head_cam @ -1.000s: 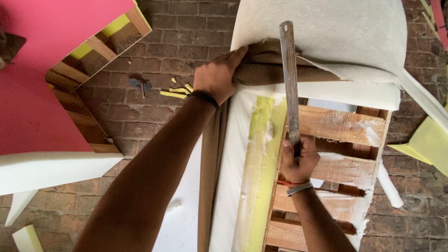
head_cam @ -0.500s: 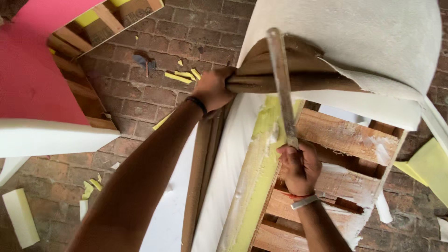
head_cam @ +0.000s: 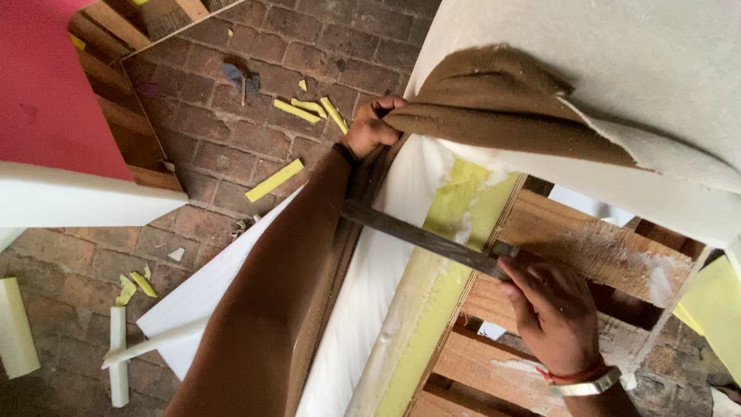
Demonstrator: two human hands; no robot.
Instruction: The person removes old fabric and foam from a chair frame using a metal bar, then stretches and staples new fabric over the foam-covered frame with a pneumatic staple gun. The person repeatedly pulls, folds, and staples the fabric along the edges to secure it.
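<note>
Left hand [head_cam: 372,127] clenched on brown fabric [head_cam: 494,108], pulled off the wooden frame [head_cam: 571,247]. Right hand [head_cam: 552,313] grasps a flat metal bar [head_cam: 421,235], lying across the foam [head_cam: 455,224].

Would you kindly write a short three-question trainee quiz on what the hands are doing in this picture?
1. True or false: the left hand grips the folded brown fabric flap.
2. What does the right hand hold? A) long flat dark metal blade B) hammer C) stapler
3. Fill in: yellow foam strips lie on the red ____ floor.

Key: 1 true; 2 A; 3 brick.
</note>
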